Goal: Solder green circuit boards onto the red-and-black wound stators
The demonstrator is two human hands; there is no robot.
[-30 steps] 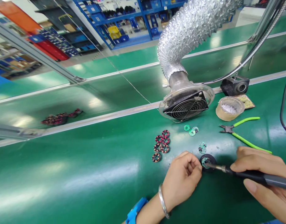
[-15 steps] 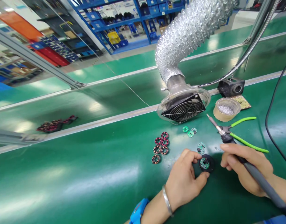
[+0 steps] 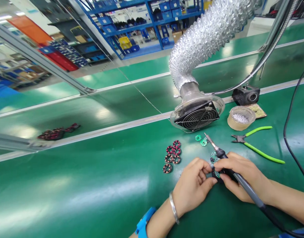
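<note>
My left hand (image 3: 193, 181) has its thumb and fingers closed at the left edge of a black ring (image 3: 219, 180) that lies on the bench. In the ring sits a small round circuit board (image 3: 216, 174), partly hidden by my fingers. A soldering iron (image 3: 246, 186) rests in the grip of my right hand (image 3: 251, 178), its tip pointing up and to the left, away from the board. The right fingertips reach the board and ring. Just behind them lies another small circuit board (image 3: 213, 155), and further back are a few round green boards (image 3: 203, 142).
Several wound copper coils (image 3: 176, 151) are grouped left of the boards. Green-handled side cutters (image 3: 262, 153) lie to the right, below a round tub (image 3: 237, 123) and a black iron holder (image 3: 246, 96). A fume extractor (image 3: 197, 117) hangs over the bench's back edge.
My right hand has moved left with the soldering iron, from beside the cutters to the black ring. Its fingertips now meet the board, while my left hand stays at the ring's left side.
</note>
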